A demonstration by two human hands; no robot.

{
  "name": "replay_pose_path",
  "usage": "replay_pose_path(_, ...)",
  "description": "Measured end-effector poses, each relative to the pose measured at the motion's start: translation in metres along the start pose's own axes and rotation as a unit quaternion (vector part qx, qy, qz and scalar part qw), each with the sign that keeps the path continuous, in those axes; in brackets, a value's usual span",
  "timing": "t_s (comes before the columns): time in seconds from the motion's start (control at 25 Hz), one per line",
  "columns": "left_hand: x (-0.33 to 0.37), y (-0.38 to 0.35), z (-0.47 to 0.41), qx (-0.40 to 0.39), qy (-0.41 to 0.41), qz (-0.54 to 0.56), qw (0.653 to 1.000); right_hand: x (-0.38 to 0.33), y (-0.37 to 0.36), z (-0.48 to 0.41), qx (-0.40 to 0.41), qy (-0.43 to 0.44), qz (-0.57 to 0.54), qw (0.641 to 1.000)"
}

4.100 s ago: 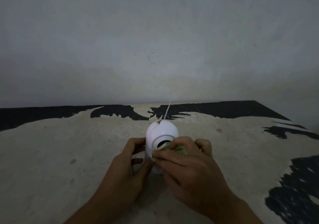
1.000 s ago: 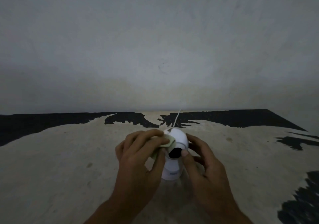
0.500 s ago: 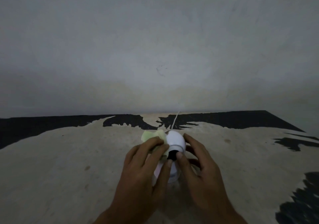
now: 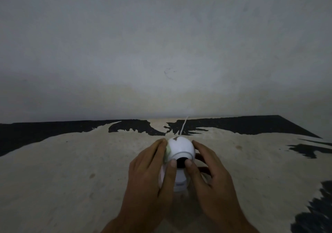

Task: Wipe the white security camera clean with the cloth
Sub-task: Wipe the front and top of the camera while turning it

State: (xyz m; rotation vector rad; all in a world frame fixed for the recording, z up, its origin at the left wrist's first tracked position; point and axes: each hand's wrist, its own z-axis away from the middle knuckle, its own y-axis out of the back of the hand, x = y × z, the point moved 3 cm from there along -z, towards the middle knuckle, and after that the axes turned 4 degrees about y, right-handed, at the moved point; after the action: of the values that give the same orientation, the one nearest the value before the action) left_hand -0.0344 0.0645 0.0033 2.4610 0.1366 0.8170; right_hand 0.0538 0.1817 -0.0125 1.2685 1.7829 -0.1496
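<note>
Two bare hands cup the round white plastic security camera (image 4: 181,147), upright mid-table. Left hand (image 4: 149,171) presses the pale green cloth (image 4: 167,154) against its left side; right hand (image 4: 210,175) closed on the right side, holding it. Thin white cable (image 4: 184,127) runs back over the worn beige-and-black tabletop (image 4: 71,170) to the grey wall (image 4: 161,44).

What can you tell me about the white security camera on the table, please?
The white security camera looks like smooth, glossy plastic: a rounded head with a dark round lens facing the wearer, above a narrower base. It stands upright on the worn table, a thin white cable leading off behind. The left hand presses a pale green cloth against its left side; the right hand cups the other.
</note>
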Motion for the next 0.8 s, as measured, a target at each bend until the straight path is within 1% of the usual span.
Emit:
replay_pose_path(0.08, 0.005, 0.003, 0.004, 0.006, -0.04, -0.009, 0.999, 0.003, -0.001, 0.0, 0.001, -0.001, 0.001, 1.0)
replay_pose_path(0.16, 0.005, 0.0, 0.005, -0.02, -0.06, -0.006, 0.998, 0.003, -0.001, 0.0, 0.001, -0.007, 0.0, 1.0)
replay_pose_path(0.2, 0.004, 0.001, 0.003, -0.028, -0.027, 0.01, 0.999, 0.003, -0.002, 0.0, 0.001, -0.006, 0.0, 1.0)
replay_pose_path(0.28, -0.001, 0.0, 0.001, -0.018, 0.065, 0.073, 0.995, 0.002, -0.001, 0.0, 0.001, -0.002, 0.005, 1.0)
replay_pose_path(0.32, -0.003, -0.002, 0.003, -0.021, 0.079, 0.098, 0.992, 0.002, -0.001, 0.0, 0.004, 0.0, 0.007, 1.0)
replay_pose_path(0.44, -0.001, 0.002, 0.005, -0.008, 0.059, 0.116, 0.991, 0.001, -0.001, 0.0, 0.008, 0.003, 0.011, 1.0)
replay_pose_path(0.48, 0.0, 0.003, 0.003, -0.021, 0.094, 0.146, 0.985, 0.001, -0.001, 0.0, 0.009, 0.004, 0.012, 1.0)
replay_pose_path(0.56, 0.002, 0.003, 0.0, -0.056, 0.179, 0.22, 0.957, 0.001, 0.0, 0.0, 0.01, 0.001, 0.013, 1.0)
replay_pose_path(0.6, 0.006, 0.006, -0.002, -0.063, 0.199, 0.245, 0.947, -0.001, 0.0, 0.0, 0.008, -0.001, 0.012, 1.0)
replay_pose_path(0.68, 0.012, 0.012, -0.001, -0.055, 0.213, 0.29, 0.931, -0.004, 0.002, 0.0, 0.006, 0.004, 0.012, 1.0)
replay_pose_path(0.76, 0.012, 0.012, 0.0, -0.05, 0.234, 0.287, 0.927, -0.005, 0.004, 0.0, 0.007, 0.008, 0.013, 1.0)
replay_pose_path(0.8, 0.008, 0.01, 0.001, -0.062, 0.252, 0.292, 0.921, -0.005, 0.004, 0.0, 0.007, 0.01, 0.013, 1.0)
